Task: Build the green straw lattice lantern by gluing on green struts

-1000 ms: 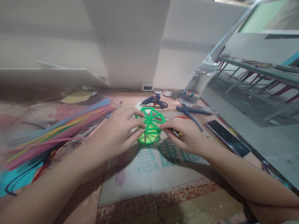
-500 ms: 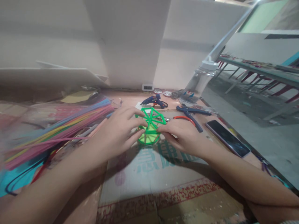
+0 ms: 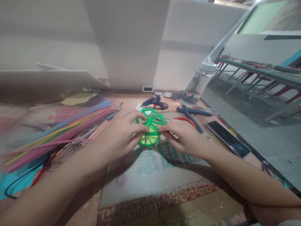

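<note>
A bright green wheel-shaped frame (image 3: pixel 151 118) with spokes stands over the cardboard, its lower part a yellow-green disc (image 3: pixel 150 140) with a green rim. My left hand (image 3: pixel 128 127) grips the frame from the left, thumb and fingers bent onto its edge and middle. From the right, my right hand (image 3: pixel 180 133) pinches the frame's edge between thumb and forefinger. The fingers hide parts of both sides of the frame. Just behind it lies a blue glue gun (image 3: pixel 151 101) with a small red light.
Colourful pipe cleaners (image 3: pixel 70 130) lie in a bundle at left. To the right are blue-handled cutters (image 3: pixel 192 113), red-handled pliers (image 3: pixel 187 120), a phone (image 3: pixel 228 139) and a clear water bottle (image 3: pixel 198 83). Printed cardboard (image 3: pixel 141 182) covers the table in front; a small digital display (image 3: pixel 148 88) stands at the back.
The top of the green frame has tilted slightly and shifted a little left between my hands. Both hands keep their hold. The whole view has moved slightly.
</note>
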A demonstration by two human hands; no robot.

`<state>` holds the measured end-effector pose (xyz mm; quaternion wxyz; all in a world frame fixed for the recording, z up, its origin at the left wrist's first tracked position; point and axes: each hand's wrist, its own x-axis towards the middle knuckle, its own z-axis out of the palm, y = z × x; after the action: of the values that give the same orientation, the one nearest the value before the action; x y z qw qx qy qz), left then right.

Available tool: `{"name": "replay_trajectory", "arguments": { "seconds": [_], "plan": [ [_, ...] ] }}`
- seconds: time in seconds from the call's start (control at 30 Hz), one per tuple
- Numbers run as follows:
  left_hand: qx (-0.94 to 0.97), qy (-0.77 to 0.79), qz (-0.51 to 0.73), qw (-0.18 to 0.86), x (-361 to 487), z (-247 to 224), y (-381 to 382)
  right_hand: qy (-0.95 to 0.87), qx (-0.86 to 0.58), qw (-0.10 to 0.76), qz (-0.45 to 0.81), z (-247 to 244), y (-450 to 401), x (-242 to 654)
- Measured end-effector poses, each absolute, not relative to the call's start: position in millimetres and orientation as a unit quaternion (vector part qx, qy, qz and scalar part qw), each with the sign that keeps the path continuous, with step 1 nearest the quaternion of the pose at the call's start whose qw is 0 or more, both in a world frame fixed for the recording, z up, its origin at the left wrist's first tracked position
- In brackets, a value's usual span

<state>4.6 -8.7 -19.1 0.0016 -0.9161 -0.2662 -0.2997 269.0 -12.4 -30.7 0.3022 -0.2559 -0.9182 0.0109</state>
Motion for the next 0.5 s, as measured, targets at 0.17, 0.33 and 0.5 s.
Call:
{"name": "replay_trajectory", "arguments": {
  "seconds": [0.17, 0.33, 0.5],
  "plan": [
    [-0.918, -0.266, -0.294, 0.005, 5.5, -18.2, -10.6, -0.922, -0.245, 0.301, 0.008, -27.7, -13.5, 268.5],
    [-0.918, -0.269, -0.292, 0.011, 8.5, -18.0, -12.2, -0.926, -0.246, 0.286, 0.015, -26.0, -15.7, 268.9],
    [-0.918, -0.271, -0.290, 0.019, 8.2, -18.5, -12.6, -0.917, -0.275, 0.287, 0.014, -28.2, -15.9, 270.4]
  ]
}}
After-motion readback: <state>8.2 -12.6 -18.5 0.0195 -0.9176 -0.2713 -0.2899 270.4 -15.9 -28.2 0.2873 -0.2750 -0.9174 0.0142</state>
